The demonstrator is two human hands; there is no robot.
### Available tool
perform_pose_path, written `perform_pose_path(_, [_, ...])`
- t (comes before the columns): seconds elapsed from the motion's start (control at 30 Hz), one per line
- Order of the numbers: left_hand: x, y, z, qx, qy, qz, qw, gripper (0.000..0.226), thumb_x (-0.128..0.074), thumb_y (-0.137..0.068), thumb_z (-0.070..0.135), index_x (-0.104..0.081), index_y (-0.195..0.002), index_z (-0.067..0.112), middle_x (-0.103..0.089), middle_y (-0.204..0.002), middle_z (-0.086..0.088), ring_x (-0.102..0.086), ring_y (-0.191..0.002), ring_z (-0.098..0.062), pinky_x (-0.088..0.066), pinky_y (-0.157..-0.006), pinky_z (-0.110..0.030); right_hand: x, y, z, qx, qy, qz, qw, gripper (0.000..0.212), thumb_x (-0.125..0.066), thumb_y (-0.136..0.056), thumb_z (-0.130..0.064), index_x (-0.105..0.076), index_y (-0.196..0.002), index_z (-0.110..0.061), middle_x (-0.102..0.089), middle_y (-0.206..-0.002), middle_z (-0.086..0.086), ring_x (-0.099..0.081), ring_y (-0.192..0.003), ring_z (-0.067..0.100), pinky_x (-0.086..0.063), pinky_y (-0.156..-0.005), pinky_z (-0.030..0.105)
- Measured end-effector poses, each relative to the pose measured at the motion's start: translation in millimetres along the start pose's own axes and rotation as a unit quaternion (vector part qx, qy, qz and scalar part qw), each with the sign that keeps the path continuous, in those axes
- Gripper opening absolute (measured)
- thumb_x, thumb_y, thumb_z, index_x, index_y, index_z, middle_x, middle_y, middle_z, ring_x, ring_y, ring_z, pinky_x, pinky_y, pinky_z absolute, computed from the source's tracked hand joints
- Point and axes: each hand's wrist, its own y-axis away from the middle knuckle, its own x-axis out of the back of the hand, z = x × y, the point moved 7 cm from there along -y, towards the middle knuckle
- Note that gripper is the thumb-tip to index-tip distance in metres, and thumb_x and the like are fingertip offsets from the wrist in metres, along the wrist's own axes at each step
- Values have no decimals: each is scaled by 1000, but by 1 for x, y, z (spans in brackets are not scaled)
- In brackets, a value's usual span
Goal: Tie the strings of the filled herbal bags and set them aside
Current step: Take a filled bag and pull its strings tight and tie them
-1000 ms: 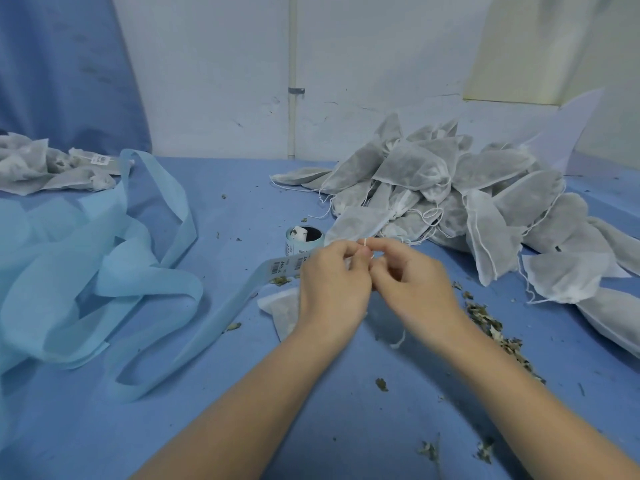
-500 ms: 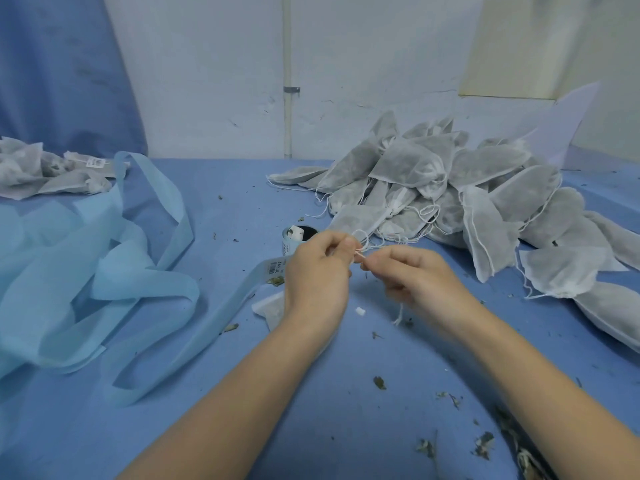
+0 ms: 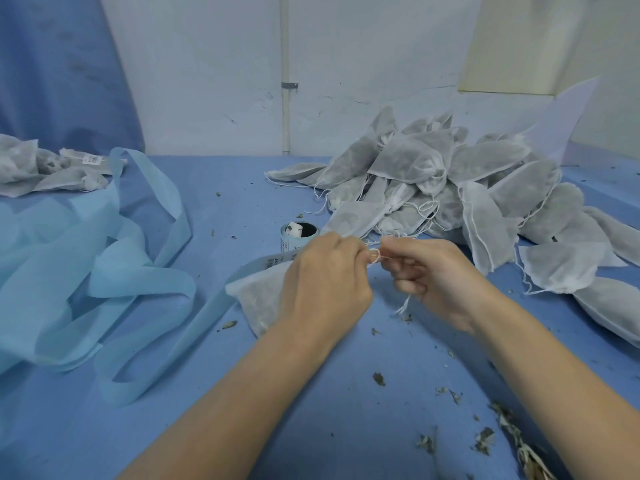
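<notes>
We've got the string [image 3: 374, 255] looped between both hands, with the bag [image 3: 258, 299] lying on the table [image 3: 311, 427] under the left hand [image 3: 323, 285]. Left fingers pinch one end, right hand [image 3: 429, 275] pinches the other, tail dangling below. Best bet here: pull evenly sideways so the knot cinches right at the bag's neck. The big pile of bags [image 3: 450, 188] sits far right.

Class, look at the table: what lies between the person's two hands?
In the head view, a small loop of white string spans the gap between the left hand and right hand; both pinch it.
</notes>
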Motion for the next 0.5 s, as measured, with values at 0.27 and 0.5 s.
perform_pose_path(0.27, [-1,3,-13,145,168,20,975,14,-57,-90,25,-68,-88,16,-70,-90,6,-61,-90,-12,-39,-74,-20,1,2,-3,47,46,49,997,17,-67,-84,-9,-78,-73,-13,-41,-45,-14,-28,-46,5,-26,-44,15])
perform_pose_path(0.5, [-16,3,-24,255,305,-36,917,19,-56,-90,24,-64,-75,19,-59,-60,14,-54,-65,-7,-40,-61,-21,-6,2,5,-37,-83,46,995,23,-66,-80,-6,-72,-59,-11,-42,-55,-5,-28,-46,6,-25,-39,14])
